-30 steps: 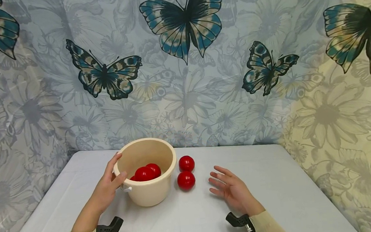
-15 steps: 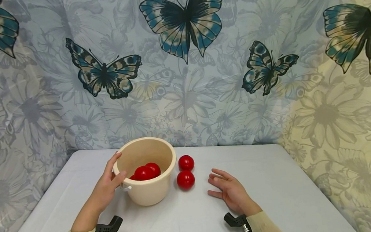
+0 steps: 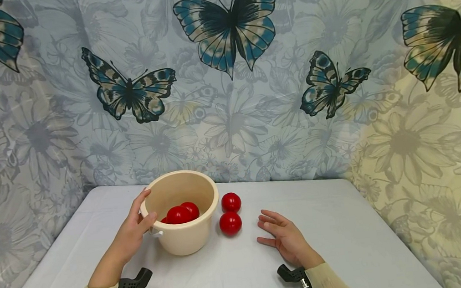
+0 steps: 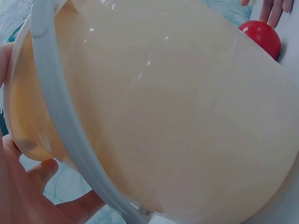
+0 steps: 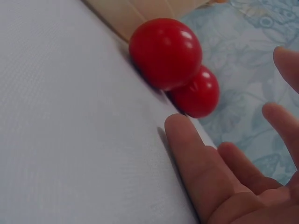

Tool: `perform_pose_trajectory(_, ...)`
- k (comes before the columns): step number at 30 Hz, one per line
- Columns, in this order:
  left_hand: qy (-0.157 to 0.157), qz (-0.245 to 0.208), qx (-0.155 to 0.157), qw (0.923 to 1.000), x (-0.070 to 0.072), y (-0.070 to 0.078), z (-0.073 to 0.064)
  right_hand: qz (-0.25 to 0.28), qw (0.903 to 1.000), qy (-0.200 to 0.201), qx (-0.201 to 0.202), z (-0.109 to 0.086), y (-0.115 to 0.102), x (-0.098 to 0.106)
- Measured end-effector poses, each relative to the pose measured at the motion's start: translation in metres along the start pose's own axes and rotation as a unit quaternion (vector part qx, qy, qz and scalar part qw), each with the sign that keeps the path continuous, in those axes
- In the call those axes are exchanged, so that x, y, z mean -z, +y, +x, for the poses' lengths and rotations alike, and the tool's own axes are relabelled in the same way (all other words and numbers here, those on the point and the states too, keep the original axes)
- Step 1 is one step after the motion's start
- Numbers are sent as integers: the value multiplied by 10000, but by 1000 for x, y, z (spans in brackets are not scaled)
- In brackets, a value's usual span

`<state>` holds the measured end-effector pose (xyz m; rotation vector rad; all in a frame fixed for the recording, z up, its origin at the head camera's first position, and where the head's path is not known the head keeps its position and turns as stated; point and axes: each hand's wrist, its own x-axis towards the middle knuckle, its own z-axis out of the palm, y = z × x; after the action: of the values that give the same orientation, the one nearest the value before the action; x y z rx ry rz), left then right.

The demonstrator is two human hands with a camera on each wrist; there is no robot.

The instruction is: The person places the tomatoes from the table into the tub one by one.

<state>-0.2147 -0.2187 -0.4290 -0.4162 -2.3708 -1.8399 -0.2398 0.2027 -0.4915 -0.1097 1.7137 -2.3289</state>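
Observation:
A cream bucket point(image 3: 185, 239) stands left of the middle of the table. Red balls point(image 3: 178, 215) lie inside it, one partly hidden behind the rim. My left hand point(image 3: 131, 230) grips the bucket's left rim, thumb at the front side and fingers farther back. The bucket's pale handle point(image 4: 65, 112) hangs down its side in the left wrist view. Right of the bucket, two loose balls rest close together: a nearer red ball point(image 3: 230, 223) and a farther red ball point(image 3: 231, 202). My right hand point(image 3: 286, 237) hovers low over the table to their right, fingers spread, touching neither ball.
A white cloth covers the table point(image 3: 336, 226). Behind its far edge hangs a floral fabric backdrop point(image 3: 237, 129) with printed butterflies. Each wrist carries a black camera mount, the left mount point(image 3: 133, 283) and the right mount point(image 3: 292, 273).
My right hand has shifted slightly left toward the loose balls, and its fingers have changed their spread. The left hand, bucket and balls have stayed in place.

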Motion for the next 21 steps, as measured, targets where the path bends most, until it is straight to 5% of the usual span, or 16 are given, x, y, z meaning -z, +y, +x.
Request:
perform_pose_trajectory(9, 8, -36, 89, 10000, 0, 2, -1, -635, 9972, -343, 197, 6, 7, -19)
perform_pose_trajectory(21, -10, 0, 34, 10000, -1, 4, -1, -1047, 9936, -316, 268, 17, 13, -33)
